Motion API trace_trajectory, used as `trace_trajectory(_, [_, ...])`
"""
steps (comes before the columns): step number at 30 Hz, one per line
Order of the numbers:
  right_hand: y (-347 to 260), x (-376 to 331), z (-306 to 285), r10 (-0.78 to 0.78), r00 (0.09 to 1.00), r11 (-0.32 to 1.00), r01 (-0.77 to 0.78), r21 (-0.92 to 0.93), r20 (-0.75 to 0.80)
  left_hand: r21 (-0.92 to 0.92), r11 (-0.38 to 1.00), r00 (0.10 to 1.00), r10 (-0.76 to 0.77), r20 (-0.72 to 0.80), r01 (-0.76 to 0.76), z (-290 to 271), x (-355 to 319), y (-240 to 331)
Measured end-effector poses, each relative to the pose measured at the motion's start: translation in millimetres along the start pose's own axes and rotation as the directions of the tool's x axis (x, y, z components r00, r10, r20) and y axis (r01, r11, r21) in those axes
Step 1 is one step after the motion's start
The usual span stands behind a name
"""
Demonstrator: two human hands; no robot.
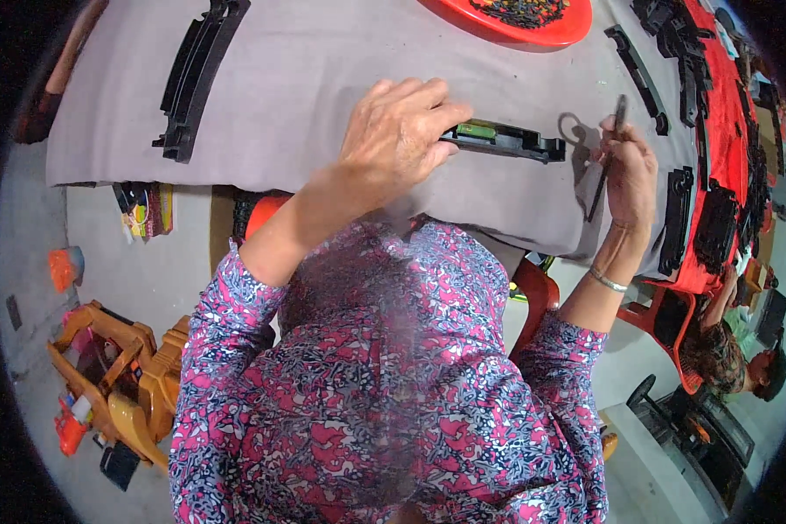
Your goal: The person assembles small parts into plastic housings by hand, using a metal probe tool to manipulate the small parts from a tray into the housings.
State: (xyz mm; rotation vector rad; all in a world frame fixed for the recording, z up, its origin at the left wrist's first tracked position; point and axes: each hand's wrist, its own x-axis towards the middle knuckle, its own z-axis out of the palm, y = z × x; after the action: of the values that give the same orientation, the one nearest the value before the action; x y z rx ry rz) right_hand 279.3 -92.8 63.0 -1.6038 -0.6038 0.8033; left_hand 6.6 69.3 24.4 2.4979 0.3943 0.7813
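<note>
At the upper left of the frame a long black plastic strip (196, 74) lies alone on the grey-covered tabletop (306, 79). Near the centre, the left hand (397, 131) rests palm down, fingers (441, 109) loosely curled over the left end of a black plastic part (506, 140) with a green insert, pressing it to the cloth; that end is hidden beneath the hand. Right of it, the right hand (629, 170) is clenched around a thin dark tool (607, 153) held upright, its tip too small to make out. Farther right, more black parts (716, 218) crowd a red cloth, and a red tray (515, 22) is cut off by the top edge.
</note>
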Motion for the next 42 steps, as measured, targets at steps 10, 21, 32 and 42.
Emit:
trace_trajectory(10, [-47, -12, 53, -0.394, 0.844, 0.666, -0.010, 0.746, 0.364, -0.006, 1.000, 1.000, 0.001, -0.009, -0.001, 2, 0, -3])
trace_trajectory(21, [-25, -6, 139, -0.374, 0.895, 0.675, 0.085, 0.733, 0.242, -0.037, 0.999, 1.000, -0.001, -0.007, 0.000, 2, 1, -2])
trace_trajectory(32, [-13, -1, 146, -0.404, 0.853, 0.620, -0.008, 0.784, 0.329, -0.086, 0.996, 1.000, -0.020, -0.009, 0.019, 1, 1, -2])
trace_trajectory(42, [-19, -28, 162, -0.521, 0.762, 0.839, 0.373, 0.397, 0.386, -0.014, 1.000, 0.998, 0.019, -0.066, -0.020, 8, 0, -5])
